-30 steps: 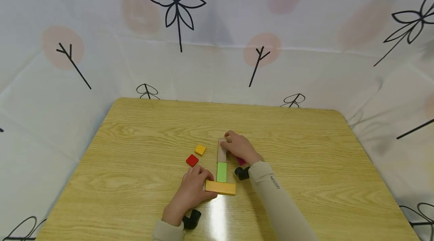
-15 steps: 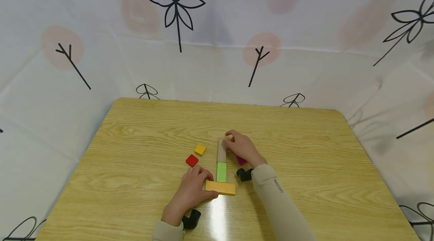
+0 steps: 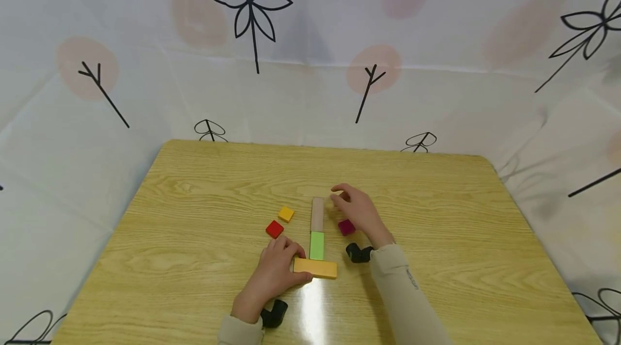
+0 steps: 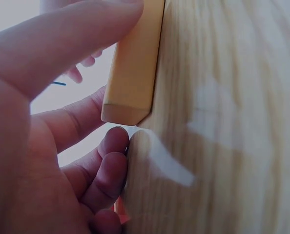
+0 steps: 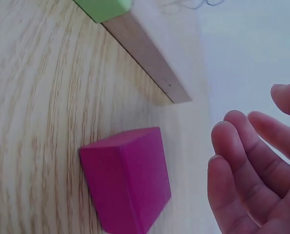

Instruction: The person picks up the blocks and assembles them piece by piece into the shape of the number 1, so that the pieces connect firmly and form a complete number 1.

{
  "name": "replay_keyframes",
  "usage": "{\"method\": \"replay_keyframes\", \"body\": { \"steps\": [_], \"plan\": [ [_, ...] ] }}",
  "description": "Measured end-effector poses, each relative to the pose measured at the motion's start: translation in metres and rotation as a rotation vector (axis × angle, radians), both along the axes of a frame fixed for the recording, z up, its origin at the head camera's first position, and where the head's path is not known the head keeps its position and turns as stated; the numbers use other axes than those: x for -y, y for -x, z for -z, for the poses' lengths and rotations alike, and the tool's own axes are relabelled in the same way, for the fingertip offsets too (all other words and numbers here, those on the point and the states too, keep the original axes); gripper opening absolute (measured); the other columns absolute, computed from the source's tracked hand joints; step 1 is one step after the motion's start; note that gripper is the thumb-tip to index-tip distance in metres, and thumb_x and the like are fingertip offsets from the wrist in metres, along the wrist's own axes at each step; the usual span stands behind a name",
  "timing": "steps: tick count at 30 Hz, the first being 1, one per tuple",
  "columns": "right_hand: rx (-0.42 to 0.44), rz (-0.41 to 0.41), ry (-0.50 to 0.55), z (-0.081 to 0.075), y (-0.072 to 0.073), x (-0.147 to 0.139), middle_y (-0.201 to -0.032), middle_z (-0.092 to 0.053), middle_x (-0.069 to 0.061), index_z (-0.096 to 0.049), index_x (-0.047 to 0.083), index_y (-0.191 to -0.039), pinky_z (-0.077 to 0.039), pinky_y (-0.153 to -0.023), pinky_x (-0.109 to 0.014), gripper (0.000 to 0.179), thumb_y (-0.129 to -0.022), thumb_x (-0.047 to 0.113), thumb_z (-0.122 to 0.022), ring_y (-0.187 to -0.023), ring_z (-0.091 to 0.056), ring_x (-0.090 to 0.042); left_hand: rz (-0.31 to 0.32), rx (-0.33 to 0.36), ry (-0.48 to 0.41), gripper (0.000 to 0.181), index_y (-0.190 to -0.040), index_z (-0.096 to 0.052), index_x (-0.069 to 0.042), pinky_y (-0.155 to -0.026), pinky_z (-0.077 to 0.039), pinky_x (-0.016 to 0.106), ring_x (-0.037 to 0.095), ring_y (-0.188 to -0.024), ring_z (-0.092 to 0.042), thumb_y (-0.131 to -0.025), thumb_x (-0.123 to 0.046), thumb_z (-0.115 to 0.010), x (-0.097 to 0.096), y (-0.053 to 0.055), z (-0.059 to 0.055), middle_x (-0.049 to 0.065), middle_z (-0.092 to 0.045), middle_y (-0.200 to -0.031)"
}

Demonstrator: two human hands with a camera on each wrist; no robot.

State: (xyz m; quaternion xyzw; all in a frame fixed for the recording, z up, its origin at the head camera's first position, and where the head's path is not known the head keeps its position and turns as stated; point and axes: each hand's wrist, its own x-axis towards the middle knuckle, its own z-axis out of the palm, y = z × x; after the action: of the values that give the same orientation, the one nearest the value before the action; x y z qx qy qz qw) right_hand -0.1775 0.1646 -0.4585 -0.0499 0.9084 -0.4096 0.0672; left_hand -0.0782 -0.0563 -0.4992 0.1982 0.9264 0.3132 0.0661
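My left hand (image 3: 277,267) pinches the left end of a long orange block (image 3: 320,268) lying crosswise on the table, thumb on its near side and fingers at its far side. The left wrist view shows the thumb pressed along the orange block (image 4: 134,63). A green block (image 3: 317,246) sits against its far side, and a bare wooden block (image 3: 317,214) continues the line away from me. Just right of the wooden block, my right hand (image 3: 360,210) hovers with loosely bent fingers and nothing in them. A magenta block (image 5: 128,180) stands close by that hand.
A red block (image 3: 274,229) and a small yellow block (image 3: 286,214) lie left of the line, beyond my left hand. The wood-grain table (image 3: 218,183) ends at a white patterned cloth (image 3: 305,102) at the back and sides.
My right hand has let go of the wooden block and moved off to the right, uncovering the magenta block. The left hand stays on the orange block.
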Motion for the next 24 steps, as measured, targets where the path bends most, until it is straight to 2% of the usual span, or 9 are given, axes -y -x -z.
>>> {"method": "replay_keyframes", "body": {
  "steps": [6,13,20,24],
  "plan": [
    [-0.010,0.037,0.031,-0.002,-0.009,-0.006,-0.088,-0.061,-0.007,-0.053,0.014,-0.120,-0.043,-0.064,-0.031,0.036,-0.091,0.035,-0.049,-0.078,-0.057,-0.021,0.003,0.007,0.000,0.035,-0.090,-0.055,-0.025,-0.077,-0.030,0.041,0.016,-0.088,-0.037,-0.069,-0.050,-0.069,0.000,0.000,0.000,-0.007,-0.040,-0.094],
    [-0.028,0.094,0.123,0.001,-0.017,-0.011,-0.088,-0.062,-0.010,-0.054,0.010,-0.118,-0.045,-0.059,-0.036,0.038,-0.089,0.035,-0.051,-0.077,-0.058,-0.024,0.006,-0.001,-0.002,0.036,-0.090,-0.055,-0.025,-0.076,-0.030,0.041,0.016,-0.089,-0.036,-0.069,-0.052,-0.069,-0.001,0.001,0.000,-0.007,-0.039,-0.092],
    [0.013,0.140,0.223,0.005,-0.024,-0.015,-0.091,-0.061,-0.013,-0.054,0.010,-0.118,-0.047,-0.067,-0.032,0.037,-0.090,0.033,-0.052,-0.078,-0.059,-0.023,-0.001,0.000,-0.002,0.035,-0.089,-0.055,-0.026,-0.076,-0.030,0.040,0.016,-0.089,-0.036,-0.068,-0.051,-0.070,-0.001,0.001,0.000,-0.007,-0.040,-0.092],
    [0.028,0.179,0.249,0.009,-0.026,-0.016,-0.090,-0.061,-0.011,-0.055,0.012,-0.117,-0.047,-0.066,-0.034,0.037,-0.089,0.036,-0.051,-0.077,-0.058,-0.022,-0.001,0.004,-0.001,0.035,-0.089,-0.055,-0.026,-0.076,-0.030,0.040,0.016,-0.088,-0.036,-0.068,-0.050,-0.070,-0.001,0.001,-0.001,-0.007,-0.040,-0.091]
  ]
}}
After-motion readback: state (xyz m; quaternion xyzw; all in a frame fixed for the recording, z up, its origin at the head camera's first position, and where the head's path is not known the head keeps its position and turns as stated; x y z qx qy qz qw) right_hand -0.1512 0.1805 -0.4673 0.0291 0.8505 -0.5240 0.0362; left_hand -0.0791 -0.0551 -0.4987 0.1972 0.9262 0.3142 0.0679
